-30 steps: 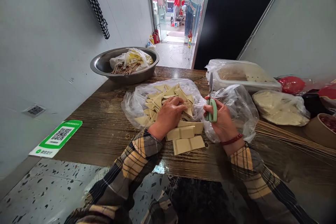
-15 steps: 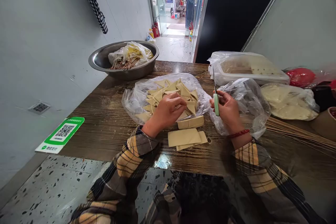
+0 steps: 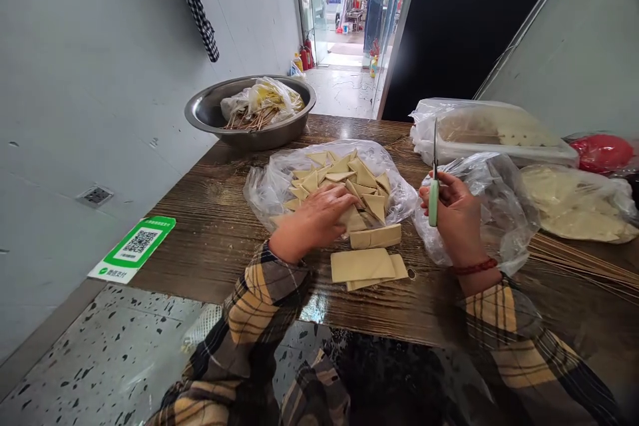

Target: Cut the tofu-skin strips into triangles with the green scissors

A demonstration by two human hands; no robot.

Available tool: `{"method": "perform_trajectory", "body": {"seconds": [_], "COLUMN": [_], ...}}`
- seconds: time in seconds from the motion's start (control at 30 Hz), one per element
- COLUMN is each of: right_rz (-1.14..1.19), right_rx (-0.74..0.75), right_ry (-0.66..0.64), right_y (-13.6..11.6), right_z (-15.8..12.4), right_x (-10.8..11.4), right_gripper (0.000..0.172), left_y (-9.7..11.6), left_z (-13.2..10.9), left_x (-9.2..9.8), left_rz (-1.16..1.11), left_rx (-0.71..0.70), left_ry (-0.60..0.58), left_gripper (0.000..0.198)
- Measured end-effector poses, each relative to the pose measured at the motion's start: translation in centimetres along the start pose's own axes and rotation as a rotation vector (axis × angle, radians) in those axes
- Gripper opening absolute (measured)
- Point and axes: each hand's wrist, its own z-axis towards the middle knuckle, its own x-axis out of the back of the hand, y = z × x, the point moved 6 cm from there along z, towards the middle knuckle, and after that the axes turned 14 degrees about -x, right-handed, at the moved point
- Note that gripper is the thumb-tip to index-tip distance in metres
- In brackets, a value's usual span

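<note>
My left hand (image 3: 319, 216) lies over the near left side of a heap of tan triangles (image 3: 364, 173), which look like cut dried tofu. Its fingers are stretched out over the pieces; what is under the palm is hidden. A clear plastic bag (image 3: 262, 190) spreads beneath the heap. In my right hand (image 3: 456, 213) is a small knife with a mint-green handle (image 3: 432, 203), its blade pointing up. Just in front of the heap lies a folded-looking tan block (image 3: 375, 236). Closer to me, two flat tan rectangles (image 3: 362, 265) overlap on the wooden table (image 3: 210, 246).
A steel basin (image 3: 249, 140) with bagged sticks stands at the back left. To the right are a crumpled clear bag (image 3: 504, 213), a wrapped white tray (image 3: 514, 153), a bag of pale sheets (image 3: 574, 203) and thin sticks (image 3: 584, 259). A QR-code sign (image 3: 134, 249) sits at the left edge.
My left hand has lowered onto the heap, its fingers now flatter and further out. The knife stays in my right hand, held more upright. The whole view has shifted slightly.
</note>
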Motion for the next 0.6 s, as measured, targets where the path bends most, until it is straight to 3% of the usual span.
{"method": "perform_trajectory", "body": {"seconds": [0.23, 0.37, 0.47, 0.6], "right_rz": [-0.01, -0.003, -0.002, 0.003], "right_rx": [0.017, 0.024, 0.018, 0.005], "right_ry": [-0.006, -0.005, 0.004, 0.0], "right_y": [-0.1, 0.0, 0.0, -0.3], "right_z": [-0.3, -0.1, -0.1, -0.4], "right_x": [-0.1, 0.0, 0.0, -0.1], "right_gripper": [0.05, 0.049, 0.05, 0.051], "left_y": [0.1, -0.1, -0.3, -0.6], "left_z": [0.3, 0.1, -0.3, -0.7], "left_x": [0.8, 2.8, 4.0, 4.5], "left_rz": [-0.091, -0.239, -0.216, -0.214], "left_rx": [0.025, 0.084, 0.124, 0.162], "left_ry": [0.059, 0.35, 0.573, 0.697], "left_gripper": [0.011, 0.013, 0.012, 0.003]}}
